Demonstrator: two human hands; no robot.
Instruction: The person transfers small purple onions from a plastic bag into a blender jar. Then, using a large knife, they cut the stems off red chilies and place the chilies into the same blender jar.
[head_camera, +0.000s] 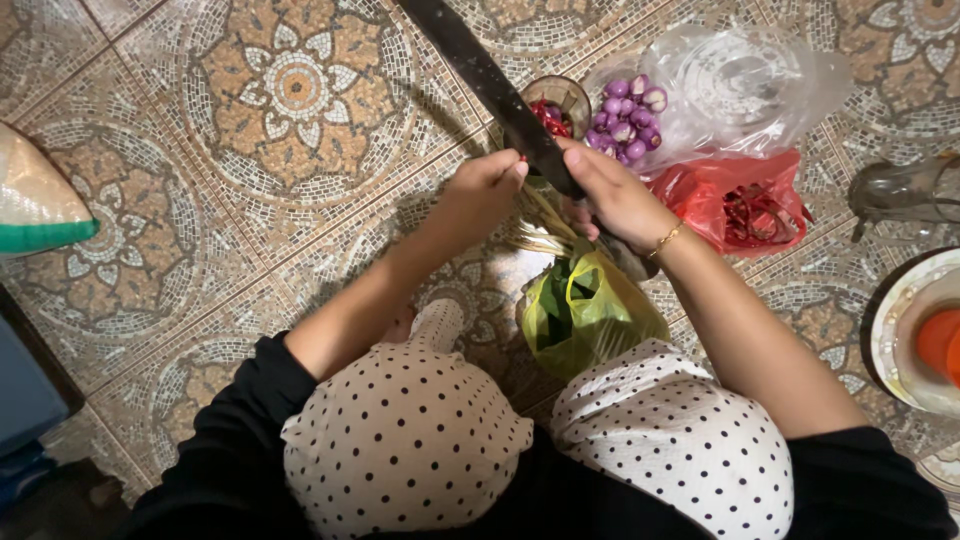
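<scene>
Head view, looking down on a seated person's knees and hands over a patterned mosaic tile floor (250, 120). The right hand (615, 195) is closed in a grip around the handle end of a large dark-bladed knife (480, 75), whose blade runs up toward 11 o'clock from the hands, past the top edge of the view. The left hand (485, 185), at 9 o'clock of the right hand and almost touching it, has its fingers curled shut on the tops of a bundle of pale stalks (540, 225), apparently lemongrass, that fan out just below both hands. The knife crosses between the two hands, just above the stalks.

A yellow-green plastic bag (590, 310) holding green leaves lies at 6 o'clock of the hands, between the knees. At 12 o'clock stands a small glass of red chillies (555, 110), partly hidden by the blade. A clear plastic bag (740, 90) with purple shallots (625, 120) lies at 1 o'clock; a red plastic bag (745, 205) lies at 3 o'clock. A gold bracelet (665, 240) circles the right wrist. A bowl with orange contents (925, 340) sits at the right edge.
</scene>
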